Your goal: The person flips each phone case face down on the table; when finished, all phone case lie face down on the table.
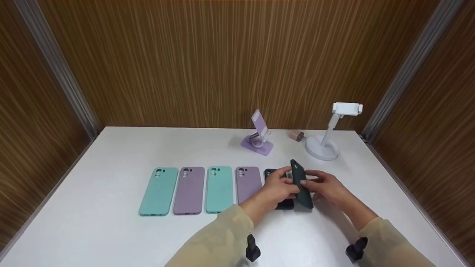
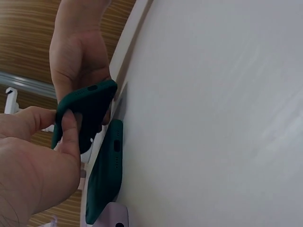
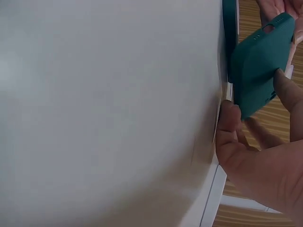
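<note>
A dark green phone case stands tilted on edge above the right end of a row of phone cases. My left hand pinches its left side, thumb and fingers on either face in the left wrist view. From the right, my right hand holds the same case, with one fingertip pressed on its back. Under the left hand lies another dark green case, partly covered. Beside it is a purple case, its lower part hidden by the left wrist.
Further left lie a teal case, a purple case and another teal case. Behind are a purple phone stand, a pink charger plug and a white phone stand. Wood-patterned panels enclose the white table.
</note>
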The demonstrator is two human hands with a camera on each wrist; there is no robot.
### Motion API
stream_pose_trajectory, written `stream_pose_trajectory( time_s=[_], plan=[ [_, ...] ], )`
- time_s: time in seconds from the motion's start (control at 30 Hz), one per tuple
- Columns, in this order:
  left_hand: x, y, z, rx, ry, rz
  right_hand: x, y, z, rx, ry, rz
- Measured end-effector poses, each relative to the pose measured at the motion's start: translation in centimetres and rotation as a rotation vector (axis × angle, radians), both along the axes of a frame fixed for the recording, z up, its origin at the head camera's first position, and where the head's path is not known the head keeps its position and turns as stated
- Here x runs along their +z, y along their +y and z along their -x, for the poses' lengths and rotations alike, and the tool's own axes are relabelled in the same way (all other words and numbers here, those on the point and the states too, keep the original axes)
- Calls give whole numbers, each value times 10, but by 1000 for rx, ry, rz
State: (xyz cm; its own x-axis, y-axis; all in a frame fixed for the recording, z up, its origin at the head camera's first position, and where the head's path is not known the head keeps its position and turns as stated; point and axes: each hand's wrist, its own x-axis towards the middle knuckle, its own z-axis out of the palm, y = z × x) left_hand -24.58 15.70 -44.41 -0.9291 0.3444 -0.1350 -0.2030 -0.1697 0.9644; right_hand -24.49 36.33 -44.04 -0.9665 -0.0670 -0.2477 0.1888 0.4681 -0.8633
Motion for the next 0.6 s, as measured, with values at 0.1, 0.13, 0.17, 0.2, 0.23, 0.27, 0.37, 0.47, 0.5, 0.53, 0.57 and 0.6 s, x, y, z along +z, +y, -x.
stream_pose_trajectory(
  time_s=[0.1,0.13,0.17,0.2,0.23,0.27,0.37,0.47,0.5,0.53,0.57,0.6],
  plan=[
    [-2,2,1,-12,4,-9,1,4,1,-11,-4,-12],
    [-3,3,1,-17,3,-6,1,5,1,-12,-3,-21],
    [-5,4,1,-20,9,5,1,6,1,-18,-3,-33],
    [-6,5,2,-19,13,19,1,8,1,-25,1,-42],
    [-7,6,2,-17,24,43,1,8,1,-28,6,-52],
    [-8,7,3,-11,33,65,1,9,1,-28,12,-62],
    [-11,10,5,13,80,166,0,11,2,-33,29,-97],
    [-12,11,7,42,126,253,0,13,4,-24,47,-146],
    [-12,11,8,47,140,278,0,14,5,-27,48,-159],
    [-12,11,8,52,152,297,1,14,6,-27,48,-172],
    [-12,12,9,56,156,309,1,15,7,-25,47,-181],
    [-13,12,10,57,158,320,1,16,7,-19,48,-190]
  ],
)
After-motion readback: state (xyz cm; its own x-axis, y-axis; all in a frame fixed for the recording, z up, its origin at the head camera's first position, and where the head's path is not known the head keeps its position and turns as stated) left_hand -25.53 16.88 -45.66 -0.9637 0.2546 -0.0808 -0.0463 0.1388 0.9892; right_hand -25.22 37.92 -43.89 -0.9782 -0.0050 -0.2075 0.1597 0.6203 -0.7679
